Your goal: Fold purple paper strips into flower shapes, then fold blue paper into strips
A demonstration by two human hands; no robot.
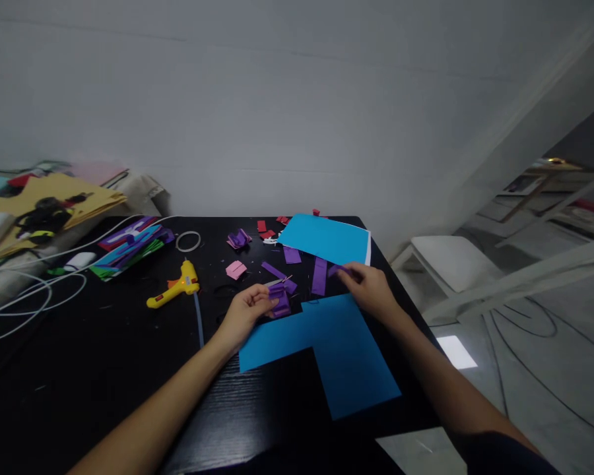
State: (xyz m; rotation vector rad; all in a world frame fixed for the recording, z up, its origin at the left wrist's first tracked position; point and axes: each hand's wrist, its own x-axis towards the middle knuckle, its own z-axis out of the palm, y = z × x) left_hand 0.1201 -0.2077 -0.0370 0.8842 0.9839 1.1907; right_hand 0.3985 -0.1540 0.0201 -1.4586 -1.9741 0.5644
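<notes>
My left hand [247, 313] pinches a purple folded paper piece [279, 301] between thumb and fingers, just above the table. On the right, my right hand [370, 289] has its fingertips closed on a small purple paper strip [335, 270]. A blue paper sheet [344, 349] with a corner cut out lies below both hands. Between them rests another purple paper strip [319, 276]. Scissors [273, 282] seem to lie behind my left hand, mostly hidden against the black table. A purple paper square [292, 255] and a second blue sheet [327, 236] lie farther back.
A yellow glue gun [181, 287] lies left of my left hand. Pink paper [236, 269], a purple-and-pink folded piece [239, 239] and a tape ring [188, 241] are behind it. Coloured sheets [129, 247] and white cables [44, 284] fill the left. A white stool [440, 262] stands right.
</notes>
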